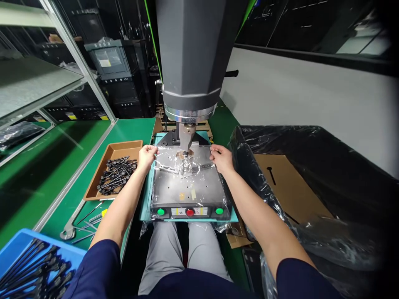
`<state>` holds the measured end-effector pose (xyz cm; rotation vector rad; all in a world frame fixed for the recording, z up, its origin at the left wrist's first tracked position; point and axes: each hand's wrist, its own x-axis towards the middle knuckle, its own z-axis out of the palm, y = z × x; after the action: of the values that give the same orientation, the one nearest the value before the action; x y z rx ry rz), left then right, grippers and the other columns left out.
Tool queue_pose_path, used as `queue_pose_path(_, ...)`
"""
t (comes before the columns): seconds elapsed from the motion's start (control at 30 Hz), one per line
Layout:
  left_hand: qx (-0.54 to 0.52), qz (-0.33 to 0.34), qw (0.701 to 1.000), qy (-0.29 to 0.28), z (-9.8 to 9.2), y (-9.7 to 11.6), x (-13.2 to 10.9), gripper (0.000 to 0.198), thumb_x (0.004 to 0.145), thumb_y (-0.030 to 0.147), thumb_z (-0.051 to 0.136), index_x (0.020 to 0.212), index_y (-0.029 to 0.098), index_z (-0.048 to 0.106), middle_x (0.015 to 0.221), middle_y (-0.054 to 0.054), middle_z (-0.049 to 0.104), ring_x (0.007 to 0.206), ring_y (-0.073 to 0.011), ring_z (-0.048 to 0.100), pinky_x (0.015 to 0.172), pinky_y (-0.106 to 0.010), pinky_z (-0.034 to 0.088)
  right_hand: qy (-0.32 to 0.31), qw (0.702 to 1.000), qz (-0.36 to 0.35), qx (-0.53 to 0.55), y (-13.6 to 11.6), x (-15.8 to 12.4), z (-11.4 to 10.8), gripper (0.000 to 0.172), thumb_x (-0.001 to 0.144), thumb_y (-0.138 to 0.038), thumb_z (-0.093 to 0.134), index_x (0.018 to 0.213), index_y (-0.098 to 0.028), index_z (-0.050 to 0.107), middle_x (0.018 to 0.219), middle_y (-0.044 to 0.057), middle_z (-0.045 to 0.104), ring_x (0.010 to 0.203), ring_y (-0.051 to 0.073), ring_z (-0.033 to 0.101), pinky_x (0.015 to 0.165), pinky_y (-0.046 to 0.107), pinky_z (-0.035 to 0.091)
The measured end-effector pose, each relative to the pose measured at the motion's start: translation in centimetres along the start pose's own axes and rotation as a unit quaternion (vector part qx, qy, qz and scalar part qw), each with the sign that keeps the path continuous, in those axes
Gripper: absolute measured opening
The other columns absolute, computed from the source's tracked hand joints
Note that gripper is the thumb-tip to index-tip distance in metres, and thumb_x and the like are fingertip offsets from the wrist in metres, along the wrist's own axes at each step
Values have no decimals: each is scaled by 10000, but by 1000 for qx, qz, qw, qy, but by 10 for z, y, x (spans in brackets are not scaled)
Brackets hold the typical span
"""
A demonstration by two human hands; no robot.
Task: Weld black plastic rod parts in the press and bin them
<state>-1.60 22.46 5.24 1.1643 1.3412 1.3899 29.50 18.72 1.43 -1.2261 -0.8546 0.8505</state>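
Observation:
A clear plastic sheet (pixel 174 195) lies wrinkled over the metal base of a bench press machine. My left hand (pixel 148 157) pinches its far left corner, fingers closed. At the far right corner my right hand (pixel 222 158) is closed the same way, thumb against fingers. Between the hands, the machine's grey horn (pixel 187 139) points down at a small fixture (pixel 186 166), which is partly hidden by glare on the plastic. Along the base's front edge are two green buttons, one of them the left button (pixel 160 211), and a red button (pixel 190 212).
Left of the base, a brown tray (pixel 90 193) holds many black bolt-like parts. A wrench (pixel 71 224) and thin metal rods lie nearer me. A blue bin (pixel 18 241) holds longer black parts. On the right stands a box lined with black plastic (pixel 280 135), cardboard inside.

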Motion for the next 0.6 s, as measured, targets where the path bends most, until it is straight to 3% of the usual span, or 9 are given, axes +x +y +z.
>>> queue_pose_path(0.37, 105, -18, 994, 30, 21, -18, 77, 159, 723, 259, 696, 756, 165, 573, 594, -34, 653, 524, -131, 569, 527, -224, 399, 24, 998, 56, -14, 23, 61, 14, 215, 678, -165, 658, 892, -169, 644, 900, 38, 657, 417, 67, 481, 328, 173, 283)
queue_pose_path(0.6, 130, -4, 991, 40, 26, -19, 94, 208, 683, 270, 747, 727, 171, 569, 606, -40, 656, 574, -152, 594, 613, -256, 455, 34, 996, 79, -34, 30, 82, 23, 154, 714, -192, 722, 846, -160, 648, 780, 34, 655, 409, 90, 506, 319, 174, 310)
